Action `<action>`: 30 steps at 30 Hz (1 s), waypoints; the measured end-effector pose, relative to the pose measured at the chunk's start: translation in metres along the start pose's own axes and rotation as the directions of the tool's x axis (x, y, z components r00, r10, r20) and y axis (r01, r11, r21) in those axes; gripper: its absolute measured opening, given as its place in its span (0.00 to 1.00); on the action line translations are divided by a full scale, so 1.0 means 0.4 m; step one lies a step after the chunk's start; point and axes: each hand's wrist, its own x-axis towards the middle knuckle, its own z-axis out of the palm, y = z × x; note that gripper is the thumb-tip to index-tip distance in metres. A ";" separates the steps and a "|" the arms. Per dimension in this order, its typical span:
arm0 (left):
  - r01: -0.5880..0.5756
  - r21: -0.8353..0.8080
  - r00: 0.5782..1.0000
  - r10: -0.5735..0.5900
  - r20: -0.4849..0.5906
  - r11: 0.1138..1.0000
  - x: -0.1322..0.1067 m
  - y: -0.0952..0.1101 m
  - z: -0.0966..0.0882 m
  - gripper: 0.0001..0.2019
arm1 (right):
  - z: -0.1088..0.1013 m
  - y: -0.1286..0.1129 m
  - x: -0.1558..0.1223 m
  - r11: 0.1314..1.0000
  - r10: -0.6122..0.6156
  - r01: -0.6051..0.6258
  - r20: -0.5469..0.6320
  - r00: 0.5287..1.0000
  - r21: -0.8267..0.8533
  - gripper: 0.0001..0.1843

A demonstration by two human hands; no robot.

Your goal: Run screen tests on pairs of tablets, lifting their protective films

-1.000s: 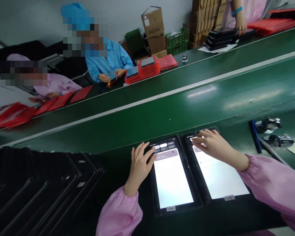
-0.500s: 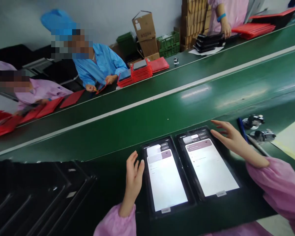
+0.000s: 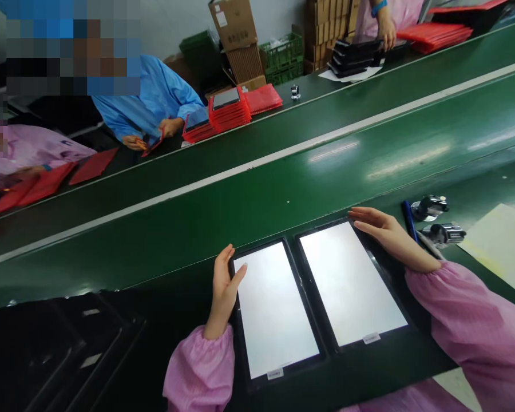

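Observation:
Two tablets lie side by side on the dark green bench, both with blank white lit screens and small white labels at their lower edges. My left hand [image 3: 224,292] is at the upper left edge of the left tablet [image 3: 278,315], its thumb over the edge of the screen and its fingers stretched along the outside. At the upper right corner of the right tablet [image 3: 354,286], my right hand [image 3: 384,232] rests with fingers extended and apart. Neither hand is closed round a tablet. Whether the right fingertips press on the frame is hard to see.
Dark trays or cases [image 3: 60,349] sit at the left. To the right are a blue pen [image 3: 409,220], two shiny metal fittings [image 3: 430,207] and a yellowish paper sheet [image 3: 500,246]. Across the green belt, co-workers handle red pouches [image 3: 229,111] and a black stack [image 3: 354,57].
Both screens turned from a panel with menus to plain white. My left thumb now lies over the left tablet's edge, and my right hand is nearer the right tablet's corner. The view shifted slightly.

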 end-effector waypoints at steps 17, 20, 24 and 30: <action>-0.060 0.125 0.980 0.035 0.197 0.990 0.006 0.003 -0.022 0.37 | -0.016 -0.003 -0.003 1.000 0.000 0.002 0.157 0.988 -0.014 0.41; -0.101 0.146 0.975 0.069 0.209 0.984 0.003 -0.001 -0.023 0.35 | -0.009 -0.006 -0.008 1.000 -0.013 0.017 0.152 0.988 -0.027 0.41; -0.131 0.184 0.972 0.090 0.215 0.974 0.015 -0.012 -0.013 0.36 | -0.004 -0.011 0.000 0.998 -0.024 0.030 0.129 0.991 -0.046 0.39; -0.175 0.204 0.968 0.131 0.214 0.963 -0.019 0.017 -0.046 0.41 | -0.001 -0.041 -0.075 0.958 -0.183 0.182 0.014 0.983 -0.223 0.33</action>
